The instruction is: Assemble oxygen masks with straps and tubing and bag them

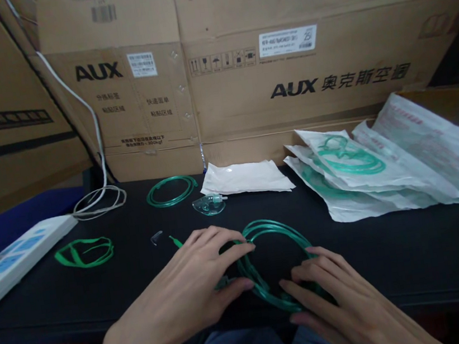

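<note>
A coil of clear green tubing (276,225) is between my hands at the front of the dark table. My left hand (214,264) is around its left side, index finger above and thumb below. The right side of the coil is in my right hand (333,288), whose curled fingers cover part of it. Under my left hand, a small clear piece (223,281) shows in part. A green tip (175,241) sticks out beyond my left knuckles. Farther back are a clear mask (209,204) and a second green tubing coil (172,191).
A green strap (85,253) and a small clear plastic piece (157,237) lie at left, near a white power strip (24,255). A white packet (247,177) lies at the back. Several packages (357,177) are piled at right. Cardboard boxes (230,110) stand behind.
</note>
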`<state>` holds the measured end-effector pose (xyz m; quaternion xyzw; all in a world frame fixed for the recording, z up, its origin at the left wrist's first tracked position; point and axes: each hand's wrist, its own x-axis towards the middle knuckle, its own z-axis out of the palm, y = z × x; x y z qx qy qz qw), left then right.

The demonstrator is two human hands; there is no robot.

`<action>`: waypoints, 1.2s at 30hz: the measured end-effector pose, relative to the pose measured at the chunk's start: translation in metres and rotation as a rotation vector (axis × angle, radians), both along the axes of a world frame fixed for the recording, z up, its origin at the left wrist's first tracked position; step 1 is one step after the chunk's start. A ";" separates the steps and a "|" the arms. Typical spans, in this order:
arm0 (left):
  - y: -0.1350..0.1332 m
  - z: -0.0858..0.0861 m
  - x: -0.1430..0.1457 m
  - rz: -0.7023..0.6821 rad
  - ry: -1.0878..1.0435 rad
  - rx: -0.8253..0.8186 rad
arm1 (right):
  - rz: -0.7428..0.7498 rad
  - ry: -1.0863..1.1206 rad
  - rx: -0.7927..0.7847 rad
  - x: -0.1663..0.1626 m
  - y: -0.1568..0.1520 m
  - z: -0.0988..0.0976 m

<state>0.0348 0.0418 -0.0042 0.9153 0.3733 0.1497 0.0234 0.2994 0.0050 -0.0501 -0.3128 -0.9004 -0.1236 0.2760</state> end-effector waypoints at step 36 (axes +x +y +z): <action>0.016 0.011 -0.009 0.366 -0.368 0.078 | 0.037 0.454 -0.375 -0.019 0.085 0.118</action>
